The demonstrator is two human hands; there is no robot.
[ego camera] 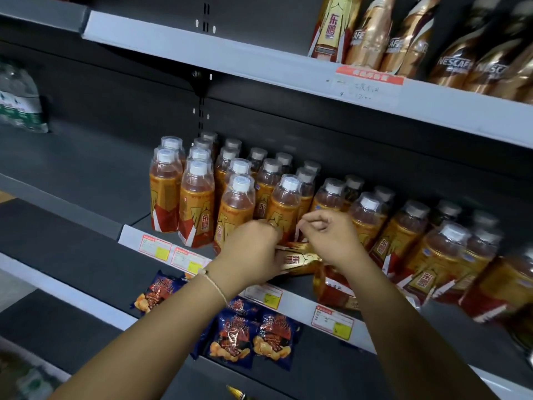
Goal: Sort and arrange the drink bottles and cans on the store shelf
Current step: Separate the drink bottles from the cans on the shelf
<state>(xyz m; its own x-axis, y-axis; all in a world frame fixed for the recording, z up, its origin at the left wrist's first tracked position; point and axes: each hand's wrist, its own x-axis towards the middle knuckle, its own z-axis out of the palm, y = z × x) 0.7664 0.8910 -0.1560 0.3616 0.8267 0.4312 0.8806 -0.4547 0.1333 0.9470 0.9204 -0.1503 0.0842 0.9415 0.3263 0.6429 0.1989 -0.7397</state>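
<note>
Middle shelf (86,180), gold-and-red drink bottles (199,203) — most upright in rows from ten o'clock across to three o'clock; left stretch of shelf bare. One fallen bottle (300,259) lies on its side at centre front, still to be stood up. Left hand (249,249) — fingers curled on the fallen bottle's end. Right hand (331,235) above it, fingers loosely curled; whether they pinch anything, cannot tell. Coffee bottles (450,62) at one o'clock, snack packets (253,336) at six. Judged largely done; front rows need straightening.
</note>
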